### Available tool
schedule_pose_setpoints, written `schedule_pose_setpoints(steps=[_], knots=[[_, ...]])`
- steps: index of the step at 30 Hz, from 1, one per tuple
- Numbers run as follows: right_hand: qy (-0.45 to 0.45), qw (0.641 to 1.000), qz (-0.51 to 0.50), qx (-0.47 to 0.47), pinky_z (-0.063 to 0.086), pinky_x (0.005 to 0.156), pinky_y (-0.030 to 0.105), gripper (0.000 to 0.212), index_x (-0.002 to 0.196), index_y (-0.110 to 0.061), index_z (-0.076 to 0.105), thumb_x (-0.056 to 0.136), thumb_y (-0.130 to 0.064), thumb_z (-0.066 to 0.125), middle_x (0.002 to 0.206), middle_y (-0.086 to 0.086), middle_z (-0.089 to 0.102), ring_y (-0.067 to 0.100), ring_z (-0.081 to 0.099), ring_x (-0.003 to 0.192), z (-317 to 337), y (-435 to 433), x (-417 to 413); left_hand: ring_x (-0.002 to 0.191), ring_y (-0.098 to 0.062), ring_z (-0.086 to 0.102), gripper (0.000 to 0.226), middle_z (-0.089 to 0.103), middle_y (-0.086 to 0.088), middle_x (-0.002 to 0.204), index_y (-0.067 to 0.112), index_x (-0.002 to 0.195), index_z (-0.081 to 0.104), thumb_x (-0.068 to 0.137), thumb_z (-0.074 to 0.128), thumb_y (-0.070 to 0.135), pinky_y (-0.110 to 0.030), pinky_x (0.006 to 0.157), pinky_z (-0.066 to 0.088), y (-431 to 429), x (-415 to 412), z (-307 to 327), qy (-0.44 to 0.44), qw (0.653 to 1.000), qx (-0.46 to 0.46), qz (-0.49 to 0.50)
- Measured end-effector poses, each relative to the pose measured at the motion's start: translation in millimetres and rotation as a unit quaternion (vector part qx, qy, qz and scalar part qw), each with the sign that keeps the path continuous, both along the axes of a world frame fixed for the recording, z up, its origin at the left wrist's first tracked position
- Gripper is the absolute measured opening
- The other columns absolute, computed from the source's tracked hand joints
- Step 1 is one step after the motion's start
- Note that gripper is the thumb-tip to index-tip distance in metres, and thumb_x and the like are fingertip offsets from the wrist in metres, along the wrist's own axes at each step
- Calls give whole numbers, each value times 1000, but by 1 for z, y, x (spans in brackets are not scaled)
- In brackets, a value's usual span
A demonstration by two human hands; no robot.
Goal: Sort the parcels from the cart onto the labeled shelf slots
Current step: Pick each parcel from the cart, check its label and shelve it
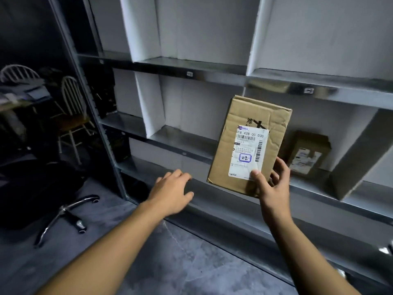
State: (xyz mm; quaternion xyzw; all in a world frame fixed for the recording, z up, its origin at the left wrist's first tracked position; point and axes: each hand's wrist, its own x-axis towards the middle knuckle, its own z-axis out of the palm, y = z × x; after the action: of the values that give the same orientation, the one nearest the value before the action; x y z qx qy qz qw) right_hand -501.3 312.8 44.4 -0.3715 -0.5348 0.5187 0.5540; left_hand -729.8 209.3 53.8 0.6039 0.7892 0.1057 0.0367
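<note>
At the front of the grey metal shelving (221, 70), my right hand (274, 182) grips a brown cardboard parcel (255, 116) by its lower right corner. The thumb (258, 177) presses on the bottom of the white shipping label (248, 152), and the fingers (281, 167) curl round the box's right edge to its back. I see the parcel held in the air before the middle row of slots, upright with its top leaning slightly right and the label facing me; a handwritten "22" sits in a blue frame on it.

My left hand (172, 192) is palm down with fingers relaxed and holds nothing. It is near the front edge of the lower shelf, and I cannot tell whether it touches.

A darker second parcel (306, 154) stands deeper in the slot to the right. Small slot tags (189, 73) on the shelf edges are too blurred to read. Off to the left, in the dark, I make out a wooden spindle-back chair (72, 116) and a chrome swivel-chair base (68, 213) on the grey floor (170, 262)
</note>
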Motion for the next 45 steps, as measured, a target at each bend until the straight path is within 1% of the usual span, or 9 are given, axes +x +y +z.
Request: schedule_pose_setpoints(steps=[2,6,13,18,26,31,37,42,45], knots=[[2,1000,13,-12,58,81,30,60,138,-36,35,92,-14,68,120,-9,63,-1,66,100,-5,-6,-33,122,-20,45,52,47,4,137,29,139,43,91,54,47,-39,101,38,-10,-29,-5,-2,1000,-9,9],[-19,998,54,-33,56,88,42,62,135,-46,33,91,-21,69,124,-12,60,12,62,113,-13,-9,-81,123,-20,44,51,46,4,136,30,138,43,91,53,46,-39,101,38,-23,-75,-13,-16,999,-14,32],[-39,995,78,-53,54,96,48,60,133,-46,35,91,-23,69,123,-12,61,10,62,113,-26,14,-157,123,-20,44,49,46,5,136,30,137,44,91,53,47,-40,99,37,-18,-143,-19,-23,998,-18,59],[-42,994,90,-52,53,98,50,61,136,-46,33,91,-25,70,123,-16,58,11,60,113,-36,51,-213,125,-20,43,50,46,5,136,29,137,44,91,53,46,-39,102,37,19,-197,-18,-12,998,-13,64],[-61,993,88,-45,52,98,56,65,138,-50,34,87,-38,74,140,-8,53,18,56,125,-51,148,-303,123,-19,43,48,46,7,135,31,137,43,92,53,46,-39,103,36,109,-286,-12,-4,998,-19,57],[-75,992,86,-46,51,100,55,66,137,-51,34,87,-36,74,141,-7,52,18,54,126,-52,196,-342,126,-18,41,49,44,8,137,31,138,42,93,52,46,-39,104,35,149,-326,-11,-12,998,-12,59],[-100,992,58,-49,47,107,50,69,146,-40,30,91,-28,70,145,-2,49,15,51,125,-60,231,-379,127,-17,40,50,44,8,137,32,139,42,92,53,46,-39,106,34,195,-358,-19,-13,1000,-24,15],[-111,993,2,-47,51,102,50,64,141,-43,34,91,-27,70,126,-14,54,8,56,113,-69,254,-413,123,-16,43,48,46,9,133,33,136,44,91,54,46,-39,104,36,238,-388,-27,-20,999,-36,-27],[-116,992,-24,-52,52,100,50,62,138,-46,33,91,-29,69,126,-16,53,11,54,116,-75,265,-431,123,-15,43,48,46,11,135,34,137,43,91,54,46,-38,105,36,256,-407,-31,-22,997,-50,-55]])
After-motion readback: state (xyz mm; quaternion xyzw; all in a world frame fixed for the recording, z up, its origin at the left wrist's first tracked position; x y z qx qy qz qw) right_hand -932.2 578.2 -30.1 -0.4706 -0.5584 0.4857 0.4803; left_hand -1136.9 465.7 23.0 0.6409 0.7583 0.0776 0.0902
